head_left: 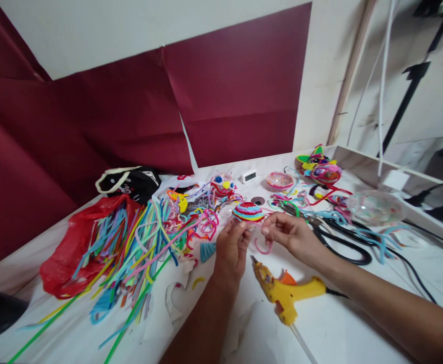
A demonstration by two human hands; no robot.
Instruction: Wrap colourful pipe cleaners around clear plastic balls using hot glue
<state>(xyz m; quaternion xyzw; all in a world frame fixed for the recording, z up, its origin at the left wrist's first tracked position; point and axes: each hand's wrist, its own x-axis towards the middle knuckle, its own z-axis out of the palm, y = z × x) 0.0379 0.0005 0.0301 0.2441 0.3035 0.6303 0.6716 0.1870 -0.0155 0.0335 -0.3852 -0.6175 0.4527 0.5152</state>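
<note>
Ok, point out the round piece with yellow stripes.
The dome at the left hand, striped red, yellow and blue; the pink bowl and clear bowl show no yellow.

Single view from a camera worn on the person's head, facing forward and down across a white table point(254, 328). A yellow glue gun point(299, 293) lies close below the lens. Just beyond its nozzle are the person's left hand point(231, 247) and right hand point(285, 230), both forearms reaching in from the viewer's side. Well past the glue gun, the view ends at dark red sheeting point(240, 91) on a wall. The wide field takes in a red bag point(65, 258) left of the gun and a black stand point(414, 73) far behind its right.
</note>
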